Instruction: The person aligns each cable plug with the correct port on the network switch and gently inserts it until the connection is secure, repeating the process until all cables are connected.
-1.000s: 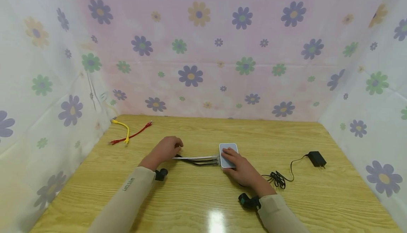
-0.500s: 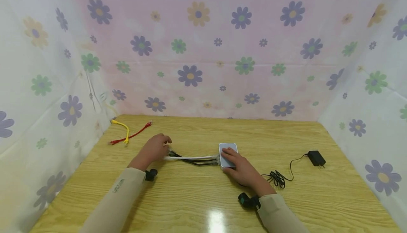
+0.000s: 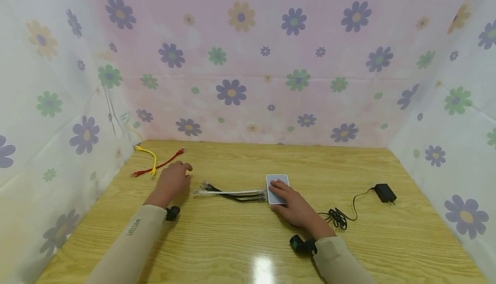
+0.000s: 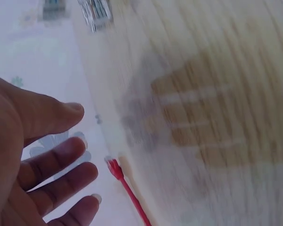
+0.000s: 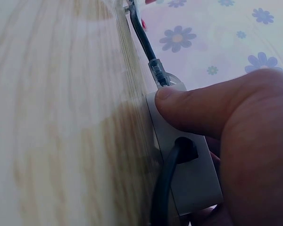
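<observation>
grasping a white box (image 3: pixel 274 196), the right hand (image 3: pixel 294 206) has its fingers laid on the grey top and its thumb against one side; the left hand (image 3: pixel 172 183) holds nothing, its fingers loosely bent, near a red cable (image 3: pixel 168 162) that it does not appear to touch. floral cloth (image 3: pixel 248 69) stands behind and on both sides of the wood-grain table (image 3: pixel 232 245). two beige sleeves (image 3: pixel 124 245) reach in from the bottom. the box lies flat near the middle of the table. a white cable (image 3: pixel 232 192) and black cables (image 3: pixel 232 197) run from its left side, their loose ends between it and the left hand. a shorter yellow cable (image 3: pixel 156 158) crosses the red one. right of the right hand sits a black power adapter (image 3: pixel 385 192), its thin cord (image 3: pixel 338 219) coiled. smallest, a clear plug (image 5: pixel 159 73) sits at the box's end.
</observation>
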### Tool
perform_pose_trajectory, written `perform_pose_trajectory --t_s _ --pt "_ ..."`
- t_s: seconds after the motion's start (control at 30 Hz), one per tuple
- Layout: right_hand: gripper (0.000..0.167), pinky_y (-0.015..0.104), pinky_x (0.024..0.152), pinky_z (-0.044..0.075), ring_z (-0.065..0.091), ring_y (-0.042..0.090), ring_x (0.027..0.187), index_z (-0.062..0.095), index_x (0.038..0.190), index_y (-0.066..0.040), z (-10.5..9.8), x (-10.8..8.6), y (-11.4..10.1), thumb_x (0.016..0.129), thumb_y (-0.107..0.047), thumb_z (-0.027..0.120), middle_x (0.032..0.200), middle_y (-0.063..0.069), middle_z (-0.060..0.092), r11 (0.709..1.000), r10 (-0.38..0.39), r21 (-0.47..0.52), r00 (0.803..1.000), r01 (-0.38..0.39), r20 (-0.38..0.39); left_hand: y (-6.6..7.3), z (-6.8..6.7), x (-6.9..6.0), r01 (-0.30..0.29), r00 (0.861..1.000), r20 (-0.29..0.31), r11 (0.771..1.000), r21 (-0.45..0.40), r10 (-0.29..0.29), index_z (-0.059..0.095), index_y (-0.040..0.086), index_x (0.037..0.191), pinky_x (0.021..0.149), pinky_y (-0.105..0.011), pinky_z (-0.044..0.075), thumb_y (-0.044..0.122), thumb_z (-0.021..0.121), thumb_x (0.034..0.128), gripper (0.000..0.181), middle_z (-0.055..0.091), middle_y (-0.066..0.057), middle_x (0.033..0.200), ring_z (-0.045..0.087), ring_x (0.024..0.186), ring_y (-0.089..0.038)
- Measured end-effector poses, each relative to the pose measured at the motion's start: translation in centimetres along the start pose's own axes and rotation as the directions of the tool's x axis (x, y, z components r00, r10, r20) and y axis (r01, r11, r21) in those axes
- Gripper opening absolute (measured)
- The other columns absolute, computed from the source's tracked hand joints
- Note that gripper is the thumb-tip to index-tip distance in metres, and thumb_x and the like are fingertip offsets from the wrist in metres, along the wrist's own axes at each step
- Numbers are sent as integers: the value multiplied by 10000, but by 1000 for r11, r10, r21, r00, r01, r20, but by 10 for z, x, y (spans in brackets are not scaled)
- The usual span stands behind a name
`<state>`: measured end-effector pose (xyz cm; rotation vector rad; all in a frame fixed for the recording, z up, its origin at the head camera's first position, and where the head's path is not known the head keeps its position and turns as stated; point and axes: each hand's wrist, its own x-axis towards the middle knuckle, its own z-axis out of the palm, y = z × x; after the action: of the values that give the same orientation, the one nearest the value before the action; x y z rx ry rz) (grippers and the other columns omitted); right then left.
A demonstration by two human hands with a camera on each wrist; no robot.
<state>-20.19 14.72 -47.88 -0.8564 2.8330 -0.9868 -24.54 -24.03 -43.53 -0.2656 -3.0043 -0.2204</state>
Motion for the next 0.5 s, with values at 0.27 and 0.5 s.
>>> perform_pose_trajectory --t_s 0.27,0.5 --pt "576 561 1095 351 256 315 1470 437 1468 -118 -1 0 0 944 -251 637 1569 53 337 1000 -13 -6 1000 13 1 -9 -11 -6 92 995 26 995 31 -93 635 -2 1184 773 -577 507 121 602 935 280 584 -253 1102 566 1004 -457" --pt "579 559 1101 345 249 312 1473 436 1469 -121 0 0 1 944 -262 636 1569 55 336 1000 -15 1 1000 15 -2 -19 -10 -11 166 986 12 985 41 -167 603 -13 1213 838 -643 436 105 526 952 297 536 -304 1190 504 1070 -523"
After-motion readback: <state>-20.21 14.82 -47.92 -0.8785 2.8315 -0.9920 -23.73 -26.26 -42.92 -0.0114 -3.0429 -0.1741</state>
